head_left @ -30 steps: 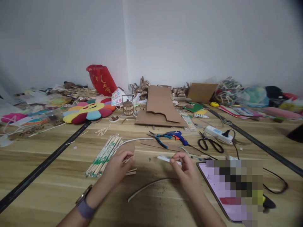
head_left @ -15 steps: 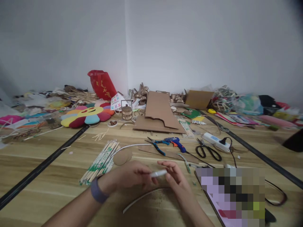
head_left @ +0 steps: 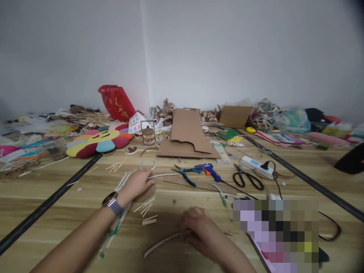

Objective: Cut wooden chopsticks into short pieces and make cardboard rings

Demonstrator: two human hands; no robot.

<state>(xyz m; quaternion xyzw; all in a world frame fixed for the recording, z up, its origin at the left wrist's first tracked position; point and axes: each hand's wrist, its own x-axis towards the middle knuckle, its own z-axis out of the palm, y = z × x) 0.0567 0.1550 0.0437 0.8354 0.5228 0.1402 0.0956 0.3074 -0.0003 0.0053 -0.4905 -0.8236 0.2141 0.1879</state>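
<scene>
My left hand [head_left: 138, 186], with a watch on its wrist, reaches over a brown cardboard disc [head_left: 147, 192]. Its visible fingers are apart, with nothing seen in them. Just beyond the fingertips lies a thin white ring [head_left: 148, 164], and a pale curved strip [head_left: 163, 175] runs right from the hand. Bagged sticks [head_left: 118, 222] lie partly under my left forearm. My right hand [head_left: 196, 229] is low over the table, blurred, fingers curled down and mostly hidden. It covers one end of another white-edged curved strip [head_left: 160, 243]; whether it grips it is unclear. Short sticks [head_left: 148, 206] lie between the hands.
Pliers [head_left: 186, 176], a blue glue gun [head_left: 209, 171], black scissors [head_left: 247, 178] and a power strip [head_left: 257, 167] lie ahead. Cardboard sheets [head_left: 186, 132] and a small slatted bucket [head_left: 148, 135] stand behind. A flower cushion [head_left: 99, 141] is at left. A pixelated patch hides the right front.
Earlier both hands held a small white object between them. Now they are apart: my left hand has moved forward and left, my right lower. A white ring now shows beyond my left hand.
</scene>
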